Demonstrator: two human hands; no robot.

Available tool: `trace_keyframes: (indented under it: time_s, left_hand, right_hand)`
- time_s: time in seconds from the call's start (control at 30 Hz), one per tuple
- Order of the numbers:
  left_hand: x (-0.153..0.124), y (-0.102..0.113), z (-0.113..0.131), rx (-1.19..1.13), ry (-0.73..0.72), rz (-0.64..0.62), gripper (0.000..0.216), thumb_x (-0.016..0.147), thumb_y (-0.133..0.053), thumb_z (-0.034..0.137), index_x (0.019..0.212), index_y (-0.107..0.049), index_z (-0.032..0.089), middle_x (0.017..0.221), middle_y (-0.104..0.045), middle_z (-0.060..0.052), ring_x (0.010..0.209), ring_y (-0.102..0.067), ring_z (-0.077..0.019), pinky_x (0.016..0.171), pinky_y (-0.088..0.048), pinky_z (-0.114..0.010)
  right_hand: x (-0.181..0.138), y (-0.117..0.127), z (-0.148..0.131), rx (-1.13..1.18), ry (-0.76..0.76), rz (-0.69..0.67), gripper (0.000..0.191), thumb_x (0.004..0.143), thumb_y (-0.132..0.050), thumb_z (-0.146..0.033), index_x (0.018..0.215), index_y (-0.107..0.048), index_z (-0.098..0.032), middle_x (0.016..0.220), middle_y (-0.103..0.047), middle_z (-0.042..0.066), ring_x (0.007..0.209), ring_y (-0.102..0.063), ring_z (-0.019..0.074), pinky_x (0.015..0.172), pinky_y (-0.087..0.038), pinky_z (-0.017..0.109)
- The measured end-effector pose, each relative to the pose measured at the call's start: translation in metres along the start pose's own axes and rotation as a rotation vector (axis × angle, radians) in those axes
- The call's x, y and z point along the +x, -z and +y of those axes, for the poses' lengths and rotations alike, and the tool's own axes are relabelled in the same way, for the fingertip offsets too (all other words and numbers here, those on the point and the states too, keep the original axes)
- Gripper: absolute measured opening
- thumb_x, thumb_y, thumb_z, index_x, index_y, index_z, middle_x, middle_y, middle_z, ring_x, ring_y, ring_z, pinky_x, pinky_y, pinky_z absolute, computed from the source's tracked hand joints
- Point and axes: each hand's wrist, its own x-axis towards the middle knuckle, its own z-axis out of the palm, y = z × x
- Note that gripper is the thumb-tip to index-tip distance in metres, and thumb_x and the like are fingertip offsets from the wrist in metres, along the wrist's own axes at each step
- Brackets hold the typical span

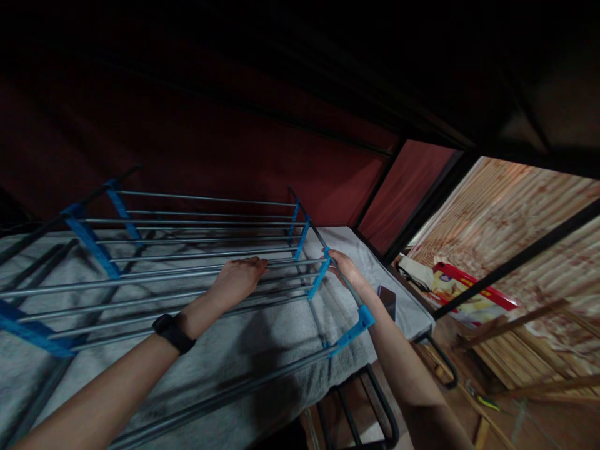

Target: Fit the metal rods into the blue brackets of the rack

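A rack [206,253] of grey metal tubes joined by blue plastic brackets lies across a grey sheet. My left hand [242,275], with a black watch [173,332] on its wrist, is closed over one of the tubes in the middle of the rack; its fingertips are partly hidden. At the rack's right end, my right hand [345,267] grips the frame beside a blue bracket [321,275], fingers partly behind it. Nearer to me, another blue bracket [351,331] holds the end of a long front tube [244,390]. More blue brackets [91,240] stand at the left end.
A phone [387,302] lies on the sheet right of my right arm. Dark metal bed rails [363,400] edge the bed. Beyond are a red and yellow box [469,294], a wooden slatted piece [520,353] and a dark red wall [210,144] behind the rack.
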Motion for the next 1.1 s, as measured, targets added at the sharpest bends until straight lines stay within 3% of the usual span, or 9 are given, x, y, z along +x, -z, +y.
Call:
trace_keyframes:
  time_s: [0.33,0.5,0.73,0.93,1.1]
  left_hand:
    - [0.002,-0.001,0.001,-0.067,0.013,-0.021,0.029,0.101,-0.037,0.029,0.108,-0.063,0.017,0.104,-0.072,-0.013,0.09,-0.071,-0.0279,0.07,-0.051,-0.036]
    - [-0.004,0.005,0.005,-0.088,-0.039,-0.013,0.021,0.097,-0.045,0.019,0.105,-0.064,0.016,0.097,-0.073,-0.011,0.088,-0.071,-0.0259,0.067,-0.052,-0.034]
    - [-0.005,0.006,0.003,-0.075,-0.075,-0.006,0.02,0.099,-0.045,0.024,0.103,-0.063,0.016,0.094,-0.071,-0.01,0.086,-0.069,-0.0227,0.066,-0.05,-0.033]
    - [-0.039,0.007,-0.01,0.025,-0.093,0.128,0.032,0.095,-0.059,0.038,0.121,-0.055,0.019,0.102,-0.066,-0.008,0.095,-0.064,-0.0229,0.082,-0.044,-0.036]
    - [-0.072,0.003,-0.039,0.152,0.045,0.199,0.026,0.102,-0.041,0.037,0.103,-0.057,0.016,0.095,-0.062,-0.007,0.09,-0.059,-0.0225,0.08,-0.04,-0.037]
  right_hand:
    - [-0.008,-0.008,-0.009,0.014,-0.026,0.017,0.037,0.073,-0.063,-0.051,0.096,-0.067,-0.022,0.089,-0.065,0.002,0.088,-0.059,0.0198,0.077,-0.053,0.031]
    - [-0.009,-0.006,-0.006,-0.025,-0.103,0.026,0.037,0.071,-0.07,-0.048,0.098,-0.067,-0.024,0.09,-0.068,0.004,0.089,-0.064,0.0209,0.076,-0.056,0.03]
    - [0.003,0.004,0.008,-0.108,-0.123,0.008,0.043,0.068,-0.073,-0.048,0.103,-0.068,-0.024,0.096,-0.071,0.005,0.095,-0.068,0.0247,0.087,-0.06,0.036]
    - [0.008,0.012,0.015,-0.099,-0.159,-0.013,0.046,0.065,-0.076,-0.046,0.104,-0.068,-0.023,0.101,-0.072,0.007,0.103,-0.069,0.0286,0.096,-0.057,0.041]
    - [0.013,0.016,0.022,-0.125,-0.16,-0.02,0.047,0.066,-0.075,-0.046,0.107,-0.067,-0.024,0.11,-0.071,0.008,0.113,-0.066,0.0316,0.104,-0.052,0.045]
